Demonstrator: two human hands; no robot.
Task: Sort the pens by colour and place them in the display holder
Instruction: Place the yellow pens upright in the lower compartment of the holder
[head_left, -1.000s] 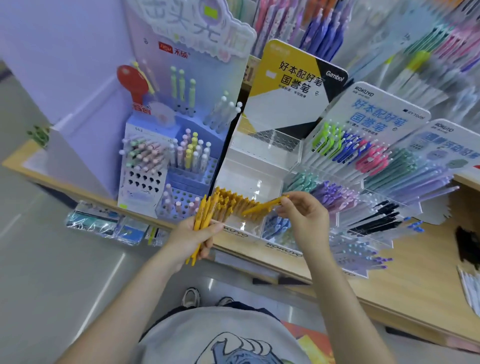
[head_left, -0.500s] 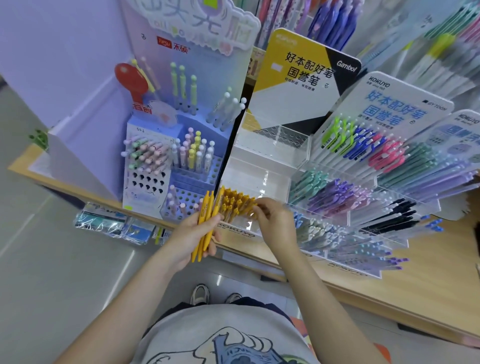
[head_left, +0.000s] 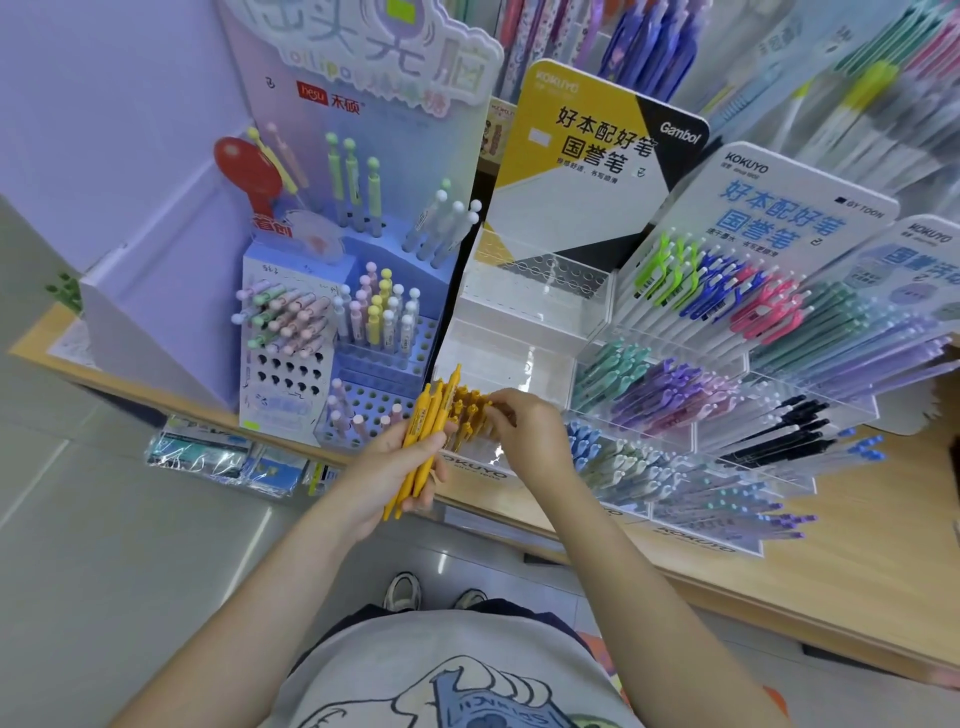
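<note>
My left hand (head_left: 387, 475) grips a bundle of yellow pens (head_left: 423, 441), held upright in front of the counter edge. More yellow pens (head_left: 467, 410) stand in the front left compartment of the clear acrylic display holder (head_left: 524, 332). My right hand (head_left: 530, 431) reaches into that compartment with curled fingers touching the pen tops; whether it pinches a pen is hidden. The holder's upper tiers on the left hold nothing.
To the right, clear tiers hold green, purple, blue, pink and black pens (head_left: 670, 395). A lavender cardboard stand (head_left: 332, 332) with pastel pens is at the left. The wooden counter (head_left: 857, 545) runs right. Packaged items (head_left: 223, 457) lie below its edge.
My right hand carried a yellow pen leftward from mid-air into the front left compartment. The view moved closer to the display. My left hand keeps its bundle.
</note>
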